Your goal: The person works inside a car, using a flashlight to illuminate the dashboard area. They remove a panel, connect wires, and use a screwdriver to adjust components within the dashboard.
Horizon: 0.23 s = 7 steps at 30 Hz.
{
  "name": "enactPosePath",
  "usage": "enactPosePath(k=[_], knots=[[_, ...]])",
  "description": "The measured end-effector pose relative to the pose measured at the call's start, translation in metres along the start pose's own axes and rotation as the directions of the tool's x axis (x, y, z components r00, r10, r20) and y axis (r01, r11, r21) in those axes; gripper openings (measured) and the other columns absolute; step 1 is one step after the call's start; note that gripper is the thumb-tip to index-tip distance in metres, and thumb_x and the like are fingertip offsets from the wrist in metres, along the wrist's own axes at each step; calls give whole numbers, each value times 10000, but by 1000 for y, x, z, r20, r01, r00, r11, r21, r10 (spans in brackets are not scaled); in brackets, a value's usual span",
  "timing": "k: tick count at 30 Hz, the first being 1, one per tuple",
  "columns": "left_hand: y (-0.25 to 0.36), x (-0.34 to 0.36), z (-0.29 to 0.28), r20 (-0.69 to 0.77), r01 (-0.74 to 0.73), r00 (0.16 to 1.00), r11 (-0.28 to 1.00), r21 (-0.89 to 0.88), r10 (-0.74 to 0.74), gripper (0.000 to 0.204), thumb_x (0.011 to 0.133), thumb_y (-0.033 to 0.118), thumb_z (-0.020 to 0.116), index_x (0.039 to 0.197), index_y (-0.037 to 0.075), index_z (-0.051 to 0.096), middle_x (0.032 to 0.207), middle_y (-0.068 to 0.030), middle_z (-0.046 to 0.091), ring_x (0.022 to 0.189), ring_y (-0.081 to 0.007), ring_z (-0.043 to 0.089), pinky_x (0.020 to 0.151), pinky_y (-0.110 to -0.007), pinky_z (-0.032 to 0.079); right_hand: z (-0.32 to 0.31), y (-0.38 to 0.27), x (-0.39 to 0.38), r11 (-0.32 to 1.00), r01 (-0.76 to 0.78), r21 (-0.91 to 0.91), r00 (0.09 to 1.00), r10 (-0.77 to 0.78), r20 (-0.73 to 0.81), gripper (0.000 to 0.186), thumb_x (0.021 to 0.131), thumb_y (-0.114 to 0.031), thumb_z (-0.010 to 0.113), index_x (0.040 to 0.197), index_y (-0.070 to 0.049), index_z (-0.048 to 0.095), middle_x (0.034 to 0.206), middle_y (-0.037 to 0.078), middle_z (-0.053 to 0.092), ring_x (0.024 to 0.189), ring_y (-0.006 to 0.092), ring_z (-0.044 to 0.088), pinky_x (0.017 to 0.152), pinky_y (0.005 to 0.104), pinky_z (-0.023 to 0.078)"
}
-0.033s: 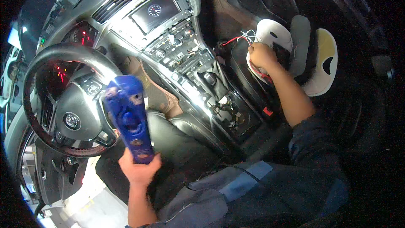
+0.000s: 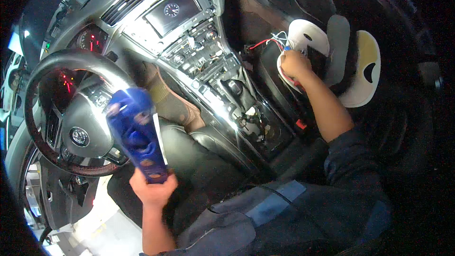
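Note:
My left hand (image 2: pixel 154 190) is closed around the lower end of a long blue object (image 2: pixel 138 135), tilted up in front of the steering wheel (image 2: pixel 78 168). Motion blurs its surface, and a white strip shows along one edge; its kind I cannot make out. Over at the passenger seat, my right hand (image 2: pixel 295 64) is closed on a bundle of thin red and white wires (image 2: pixel 280 39). A small blue piece (image 2: pixel 286 48) shows at those fingers. Beneath the right hand lies a white rounded cushion (image 2: pixel 310 35) with a dark oval mark.
The centre console (image 2: pixel 253 118) has its trim off, with bare parts and the gear lever (image 2: pixel 232 86) exposed. Above it sits a lit screen (image 2: pixel 173 12). A red buckle (image 2: pixel 301 123) stands beside the passenger seat. Farther right is a white and yellow cushion (image 2: pixel 367 68).
My left hand and the blue object have shifted slightly left and tilted, baring more of the white edge. The right hand stays at the wires, where a small blue piece now shows.

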<state>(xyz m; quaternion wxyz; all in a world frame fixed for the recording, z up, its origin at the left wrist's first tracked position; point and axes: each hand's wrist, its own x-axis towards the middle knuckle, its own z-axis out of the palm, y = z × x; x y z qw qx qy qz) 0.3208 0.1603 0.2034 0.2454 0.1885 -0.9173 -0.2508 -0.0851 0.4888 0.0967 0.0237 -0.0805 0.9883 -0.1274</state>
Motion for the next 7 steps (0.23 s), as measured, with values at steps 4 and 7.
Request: enactPosePath(k=[4,7], knots=[[-29,29,3,-38,-302,952,950,79,305,679,590,135,769,1232,-39,635,1283,-237,608,1124,-451,622,1011,-469,492,36,21,3,986,-41,-163,985,68,161,259,921,-266,649,1051,-92,791,1144,181,773,1107,356,741,966,468,575],[-27,44,16,13,-236,972,968,91,235,748,596,140,755,1314,-20,621,1362,-225,568,1203,-459,581,1084,-466,444,42,14,21,975,7,-223,988,27,152,264,915,-295,669,1048,-108,798,1141,169,778,1111,349,744,965,446,579]])
